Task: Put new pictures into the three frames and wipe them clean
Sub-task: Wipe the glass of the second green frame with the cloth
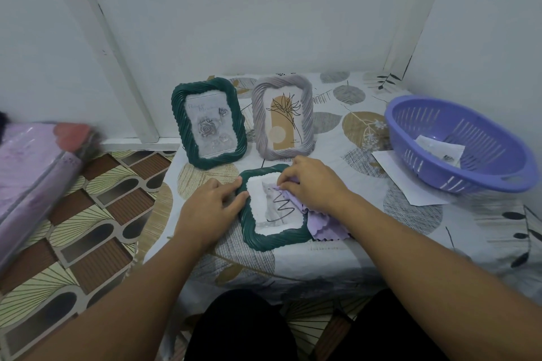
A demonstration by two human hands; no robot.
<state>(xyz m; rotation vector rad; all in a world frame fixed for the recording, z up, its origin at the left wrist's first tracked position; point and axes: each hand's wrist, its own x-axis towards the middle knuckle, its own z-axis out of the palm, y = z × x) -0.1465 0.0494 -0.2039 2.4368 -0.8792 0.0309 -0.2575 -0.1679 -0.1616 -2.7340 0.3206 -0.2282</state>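
Lying flat at the table's near middle, a green frame is steadied at its left edge by the left hand, fingers straight, a lilac cloth pinched on its glass by the right hand, two frames propped upright just behind, purple basket at right.

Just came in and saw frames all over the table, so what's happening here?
A person is cleaning picture frames. The left hand steadies a green frame lying flat, while the right hand pinches a purple cloth against its glass. Behind it, another green frame and a grey frame stand upright with pictures in them. A purple basket holding papers sits to the right.
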